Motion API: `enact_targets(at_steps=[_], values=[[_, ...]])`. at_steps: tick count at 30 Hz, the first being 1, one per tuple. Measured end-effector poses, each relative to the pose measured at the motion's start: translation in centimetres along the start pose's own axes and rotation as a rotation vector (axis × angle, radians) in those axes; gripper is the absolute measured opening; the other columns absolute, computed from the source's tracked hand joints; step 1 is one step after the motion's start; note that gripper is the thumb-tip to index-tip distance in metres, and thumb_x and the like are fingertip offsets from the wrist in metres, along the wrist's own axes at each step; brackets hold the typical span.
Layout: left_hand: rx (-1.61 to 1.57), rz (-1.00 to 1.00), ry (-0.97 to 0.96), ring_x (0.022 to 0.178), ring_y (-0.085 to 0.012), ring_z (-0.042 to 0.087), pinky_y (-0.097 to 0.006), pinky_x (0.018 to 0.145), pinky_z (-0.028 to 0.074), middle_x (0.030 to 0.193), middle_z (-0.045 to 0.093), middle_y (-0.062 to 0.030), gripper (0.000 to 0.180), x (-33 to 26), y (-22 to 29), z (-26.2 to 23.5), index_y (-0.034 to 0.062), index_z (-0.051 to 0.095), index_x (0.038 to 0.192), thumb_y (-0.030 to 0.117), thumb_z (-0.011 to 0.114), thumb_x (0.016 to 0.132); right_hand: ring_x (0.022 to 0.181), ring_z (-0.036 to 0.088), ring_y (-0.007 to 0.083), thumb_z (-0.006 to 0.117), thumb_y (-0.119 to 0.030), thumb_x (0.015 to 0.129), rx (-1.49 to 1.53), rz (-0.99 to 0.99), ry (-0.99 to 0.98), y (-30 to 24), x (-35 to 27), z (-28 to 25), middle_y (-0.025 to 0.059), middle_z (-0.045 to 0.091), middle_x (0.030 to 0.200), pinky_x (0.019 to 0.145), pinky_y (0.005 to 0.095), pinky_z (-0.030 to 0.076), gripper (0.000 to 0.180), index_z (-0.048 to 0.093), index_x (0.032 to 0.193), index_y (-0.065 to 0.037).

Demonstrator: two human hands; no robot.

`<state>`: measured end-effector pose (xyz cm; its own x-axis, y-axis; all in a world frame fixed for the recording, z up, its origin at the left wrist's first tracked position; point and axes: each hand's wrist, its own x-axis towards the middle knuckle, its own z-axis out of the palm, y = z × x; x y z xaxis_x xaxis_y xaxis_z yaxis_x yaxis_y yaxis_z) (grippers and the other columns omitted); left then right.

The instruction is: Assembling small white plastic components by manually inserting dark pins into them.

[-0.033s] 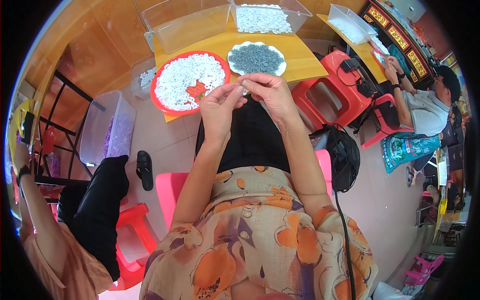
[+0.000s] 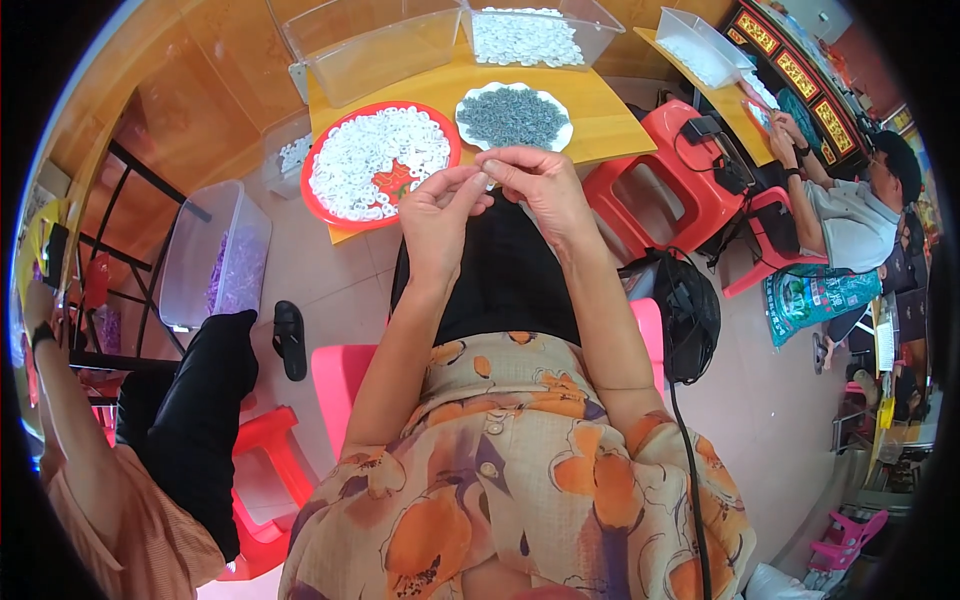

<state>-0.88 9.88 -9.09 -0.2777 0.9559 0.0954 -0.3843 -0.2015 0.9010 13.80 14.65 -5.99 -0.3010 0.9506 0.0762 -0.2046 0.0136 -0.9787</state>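
My left hand (image 2: 437, 215) and my right hand (image 2: 540, 195) meet in front of the table edge, above my lap. Both are closed, thumbs and fingers pinched with the tips together. A small whitish piece (image 2: 489, 182) shows between the fingertips; most of it is hidden by the fingers. Just beyond my left hand lies a round red tray (image 2: 312, 200) full of small white rings (image 2: 370, 150), with part of its printed bottom showing. Beyond my right hand sits a white scalloped plate (image 2: 566, 138) heaped with small grey translucent pieces (image 2: 510, 115).
On the wooden table (image 2: 615, 125) stand two clear bins, an almost bare one (image 2: 385, 50) and one holding white pieces (image 2: 525, 38). Red stools (image 2: 670, 190) and a black bag (image 2: 685, 315) are to the right. Co-workers sit left (image 2: 150, 510) and right (image 2: 850, 220). A purple-filled bin (image 2: 215, 250) stands left.
The left co-worker's arm has shifted slightly. My hands stay in the same place, pinched together.
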Motion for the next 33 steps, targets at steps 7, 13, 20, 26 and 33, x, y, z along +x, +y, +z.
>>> enact_targets(at_steps=[7,13,20,26,33], values=[[0.041,0.056,-0.038,0.076,-0.0113,0.072,-0.022,0.069,0.058,0.096,0.078,-0.0084,0.021,0.0,0.1,0.0,-0.0066,0.075,0.114,0.008,0.076,0.098,0.069,0.054,0.0050,0.079,-0.009,0.094,0.031,0.039,0.005,0.3,-0.2,-0.3,-0.0006,0.072,0.084,0.061,0.0211,0.042,0.019,0.081,0.112,-0.001],[-0.207,-0.147,-0.050,0.076,-0.0123,0.072,-0.023,0.070,0.056,0.092,0.076,-0.0076,0.018,0.4,-0.7,-0.6,-0.0022,0.076,0.111,0.010,0.077,0.098,0.073,0.059,0.0069,0.077,-0.007,0.095,-0.077,-0.167,0.063,0.9,-0.4,0.4,-0.0002,0.072,0.084,0.066,0.0217,0.046,0.016,0.082,0.108,0.000],[-0.179,-0.053,-0.026,0.076,-0.0122,0.071,-0.023,0.071,0.056,0.094,0.077,-0.0076,0.016,0.2,-0.7,-0.2,-0.0018,0.074,0.109,0.010,0.076,0.099,0.073,0.055,0.0034,0.074,-0.010,0.099,-0.136,-0.247,0.106,1.0,-0.7,1.2,0.0001,0.074,0.092,0.064,0.0201,0.045,0.018,0.081,0.112,0.000],[-0.014,0.137,0.011,0.079,-0.0102,0.071,-0.022,0.071,0.057,0.096,0.076,-0.0078,0.015,-0.2,-0.1,0.8,-0.0039,0.074,0.109,0.007,0.075,0.099,0.072,0.057,0.0034,0.077,-0.014,0.099,-0.167,-0.175,0.113,0.4,-0.7,0.3,-0.0005,0.073,0.088,0.064,0.0206,0.046,0.019,0.080,0.110,0.001],[0.440,0.452,0.106,0.079,-0.0111,0.071,-0.027,0.073,0.059,0.091,0.073,-0.0085,0.012,-0.8,-0.1,1.5,-0.0036,0.076,0.107,0.001,0.075,0.096,0.078,0.062,0.0028,0.077,-0.013,0.098,-0.265,-0.247,0.110,-1.2,-1.8,-0.4,-0.0020,0.074,0.088,0.069,0.0201,0.050,0.015,0.079,0.104,0.000]])
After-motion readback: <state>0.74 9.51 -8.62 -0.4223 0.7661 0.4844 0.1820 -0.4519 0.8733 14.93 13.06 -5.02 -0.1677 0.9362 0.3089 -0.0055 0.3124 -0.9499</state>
